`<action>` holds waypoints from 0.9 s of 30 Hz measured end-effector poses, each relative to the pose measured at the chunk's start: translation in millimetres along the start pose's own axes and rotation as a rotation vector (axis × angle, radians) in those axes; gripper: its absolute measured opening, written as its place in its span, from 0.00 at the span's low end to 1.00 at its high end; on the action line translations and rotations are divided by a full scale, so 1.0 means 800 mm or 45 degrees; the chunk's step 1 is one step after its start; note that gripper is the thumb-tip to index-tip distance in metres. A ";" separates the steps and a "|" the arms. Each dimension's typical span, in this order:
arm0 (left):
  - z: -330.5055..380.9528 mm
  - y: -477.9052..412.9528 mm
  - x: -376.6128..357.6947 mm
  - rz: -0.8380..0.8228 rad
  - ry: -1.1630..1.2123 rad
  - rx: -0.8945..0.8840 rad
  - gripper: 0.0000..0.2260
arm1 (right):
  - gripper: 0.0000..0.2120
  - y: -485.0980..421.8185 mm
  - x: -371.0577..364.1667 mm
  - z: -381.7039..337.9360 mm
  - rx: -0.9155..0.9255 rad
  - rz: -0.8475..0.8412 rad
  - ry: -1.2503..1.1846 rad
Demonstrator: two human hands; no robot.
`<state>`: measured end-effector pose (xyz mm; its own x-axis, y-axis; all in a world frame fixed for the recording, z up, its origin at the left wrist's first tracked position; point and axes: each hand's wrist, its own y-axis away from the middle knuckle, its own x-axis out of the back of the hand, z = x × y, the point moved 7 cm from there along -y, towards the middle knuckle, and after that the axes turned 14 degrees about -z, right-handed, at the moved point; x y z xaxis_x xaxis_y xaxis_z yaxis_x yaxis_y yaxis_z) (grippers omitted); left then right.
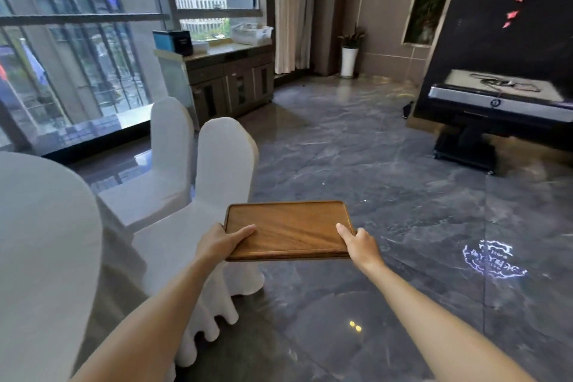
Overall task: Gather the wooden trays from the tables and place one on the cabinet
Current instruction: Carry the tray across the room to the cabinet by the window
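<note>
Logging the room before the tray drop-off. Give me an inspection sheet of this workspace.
Surface: cabinet top by the window, partly occupied.
Job's things: one wooden tray, empty, held level above the floor.
Clutter: dark box and white basket on the cabinet.
Grips: left hand and right hand each shut on a near corner of the tray.
Cables: dark cord on the table at right.
Surroundings: white-covered chairs, potted plant, glossy tiled floor.

daylight from the windows [93, 49]; blurred, warped edges.
</note>
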<state>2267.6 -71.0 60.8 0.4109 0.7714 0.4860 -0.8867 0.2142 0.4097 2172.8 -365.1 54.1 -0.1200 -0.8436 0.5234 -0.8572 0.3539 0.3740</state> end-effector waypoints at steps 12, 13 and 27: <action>0.199 -0.350 -0.050 -0.125 -0.052 -0.114 0.40 | 0.30 -0.325 0.138 -0.055 -0.039 0.066 -0.050; 0.221 -0.383 -0.047 -0.122 -0.083 -0.113 0.40 | 0.30 -0.356 0.154 -0.070 -0.041 0.077 -0.046; 0.419 -0.766 -0.052 -0.018 -0.102 -0.050 0.26 | 0.28 -0.769 0.284 -0.180 -0.038 0.035 -0.055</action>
<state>2865.2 -435.5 48.4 0.4377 0.7180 0.5412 -0.8876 0.2491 0.3874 2745.2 -716.4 53.2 -0.1653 -0.8498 0.5006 -0.8381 0.3886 0.3829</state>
